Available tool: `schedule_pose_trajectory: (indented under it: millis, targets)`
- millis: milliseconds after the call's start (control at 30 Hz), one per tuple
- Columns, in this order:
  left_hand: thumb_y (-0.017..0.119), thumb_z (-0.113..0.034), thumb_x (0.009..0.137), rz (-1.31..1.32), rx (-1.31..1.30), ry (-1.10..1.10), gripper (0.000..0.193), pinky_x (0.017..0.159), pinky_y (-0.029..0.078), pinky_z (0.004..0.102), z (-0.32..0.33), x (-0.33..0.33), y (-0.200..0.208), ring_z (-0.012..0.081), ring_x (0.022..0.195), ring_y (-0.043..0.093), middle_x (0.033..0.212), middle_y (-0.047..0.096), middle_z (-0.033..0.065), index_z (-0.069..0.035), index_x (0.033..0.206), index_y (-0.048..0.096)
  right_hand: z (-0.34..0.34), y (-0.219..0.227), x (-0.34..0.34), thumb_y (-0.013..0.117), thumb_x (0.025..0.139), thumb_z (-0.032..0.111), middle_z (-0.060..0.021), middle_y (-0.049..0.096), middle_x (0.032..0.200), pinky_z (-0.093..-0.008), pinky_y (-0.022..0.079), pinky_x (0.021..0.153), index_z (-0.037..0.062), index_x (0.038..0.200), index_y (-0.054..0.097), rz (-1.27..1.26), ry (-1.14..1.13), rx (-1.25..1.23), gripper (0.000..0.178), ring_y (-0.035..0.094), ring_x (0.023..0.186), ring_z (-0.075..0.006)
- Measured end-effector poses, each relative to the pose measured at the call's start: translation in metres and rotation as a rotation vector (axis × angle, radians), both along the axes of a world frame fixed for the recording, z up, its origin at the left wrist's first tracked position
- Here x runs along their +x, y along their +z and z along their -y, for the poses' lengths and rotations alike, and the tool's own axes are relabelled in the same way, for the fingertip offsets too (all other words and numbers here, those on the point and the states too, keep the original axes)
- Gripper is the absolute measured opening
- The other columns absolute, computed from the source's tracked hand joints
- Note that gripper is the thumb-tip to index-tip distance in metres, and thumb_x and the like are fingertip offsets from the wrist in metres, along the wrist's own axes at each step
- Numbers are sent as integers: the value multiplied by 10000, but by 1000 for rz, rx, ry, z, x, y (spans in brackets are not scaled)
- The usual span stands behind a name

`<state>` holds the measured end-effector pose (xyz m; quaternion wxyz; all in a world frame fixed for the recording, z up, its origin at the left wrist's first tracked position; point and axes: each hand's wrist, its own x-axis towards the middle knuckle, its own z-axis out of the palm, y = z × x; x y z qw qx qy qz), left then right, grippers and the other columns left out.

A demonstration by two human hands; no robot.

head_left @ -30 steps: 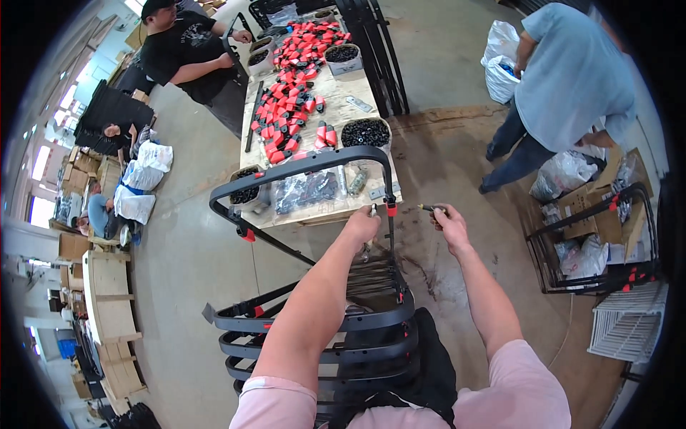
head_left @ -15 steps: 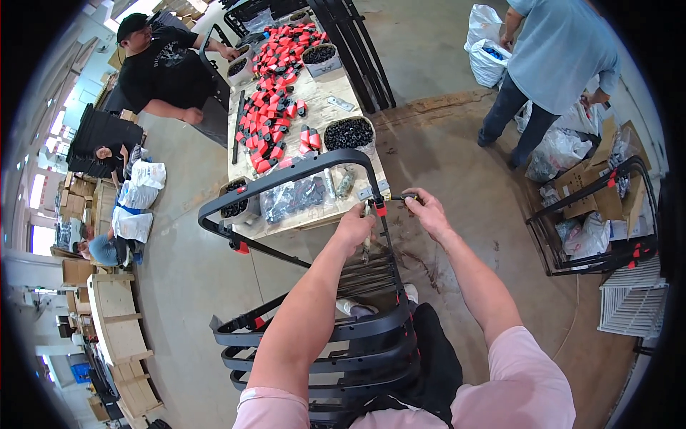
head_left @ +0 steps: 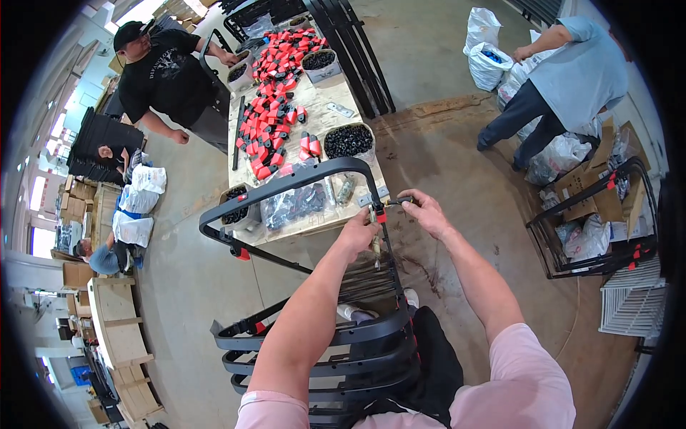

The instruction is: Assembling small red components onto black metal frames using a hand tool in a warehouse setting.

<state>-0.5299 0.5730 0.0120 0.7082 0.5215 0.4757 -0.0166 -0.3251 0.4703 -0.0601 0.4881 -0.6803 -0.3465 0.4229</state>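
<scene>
A black tubular handle frame with red clips stands before me, its top bar crossing the near end of the table. My left hand is closed around a pale, worn metal tool beside the right upright; its exact kind is unclear. From the right, my right hand grips a small black-handled screwdriver, pointing left at the red clip on that upright. Its tip is too small to make out. Several similar black frames are stacked below, against my legs.
The wooden table bears a heap of red-and-black plastic parts, a tub of black pieces and a clear bag. A person in black stands at its left; another in blue bends beside white bags at right.
My hands stay at the red clip, the right one shifting slightly left. The person in blue has reached an arm toward the white bags; the person in black has lowered a hand.
</scene>
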Motion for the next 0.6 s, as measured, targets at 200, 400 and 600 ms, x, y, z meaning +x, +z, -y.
schedule_pose_trajectory:
  millis: [200,400,600]
  targets:
    - [581,-82,1014,19,-23,-51,701,737,567,394,-6,-1,-5,206,883,672,1240,623,91,-149,1633,259,-3,1,10,673,981,183,28,612,938,-274,449,795,120,1206,690,-87,35,109,235,509,877,-95]
    - [580,-76,1015,-13,20,-91,711,721,566,375,-6,1,-3,209,876,675,1244,622,89,-153,1639,248,-3,13,14,660,987,170,31,607,950,-274,454,798,103,1218,683,-17,92,-5,242,522,876,-93]
    - [591,-52,1004,-16,-49,-39,730,679,574,360,-8,3,-4,212,855,685,1222,623,90,-141,1639,242,-1,10,15,678,963,198,37,533,834,-284,428,742,122,1202,697,26,101,12,252,485,811,-96]
